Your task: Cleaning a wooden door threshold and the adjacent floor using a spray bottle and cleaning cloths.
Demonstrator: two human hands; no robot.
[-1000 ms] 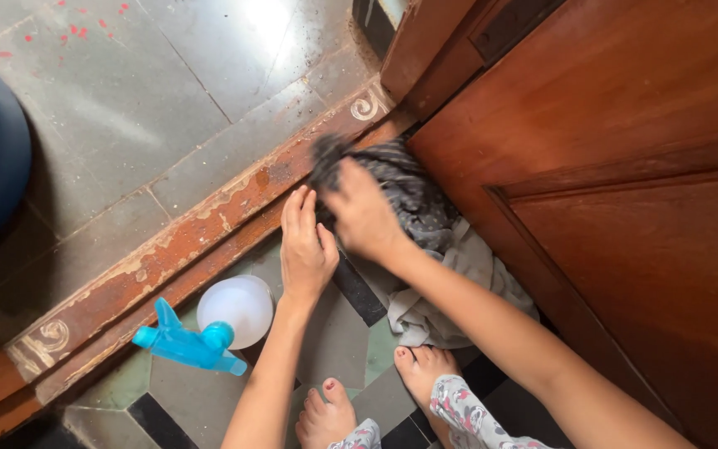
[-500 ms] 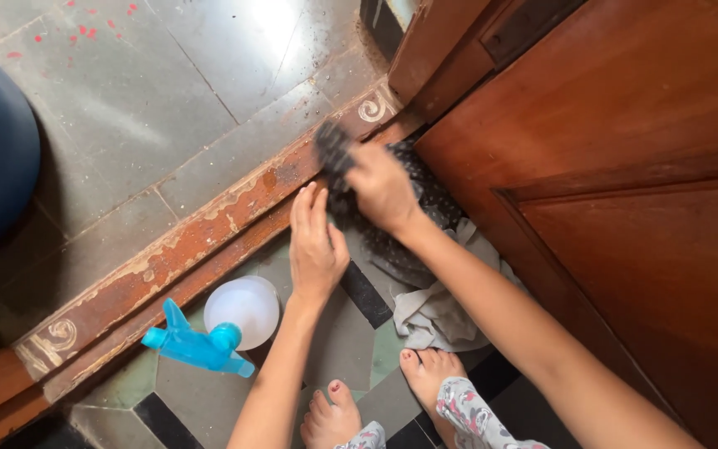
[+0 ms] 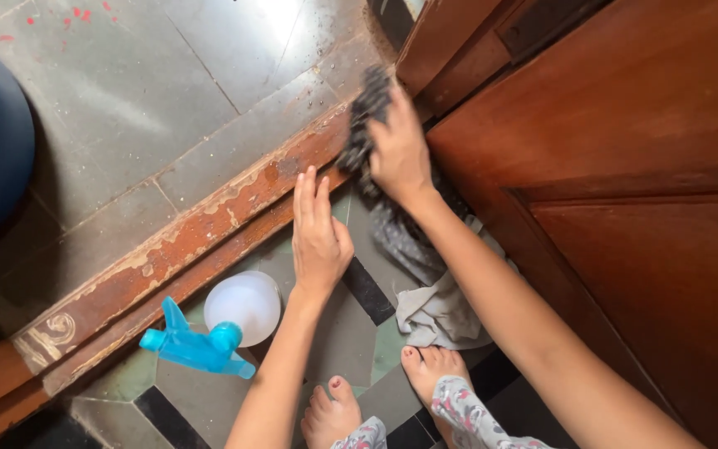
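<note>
Right hand [image 3: 398,150] clenched on a dark dotted cloth [image 3: 363,125], pressing it onto the worn red door sill [image 3: 209,220] at the sill's far end, beside the wooden door [image 3: 625,166]; cloth's pale tail [image 3: 442,312] trails on the tiled floor [image 3: 338,333] on the sill's near side; left hand [image 3: 317,237] flat, fingers released, on that floor, fingertips touching the sill; white spray bottle with blue trigger [image 3: 218,328] lies just by the sill, left of that hand; bare feet [image 3: 376,391] further back.
</note>
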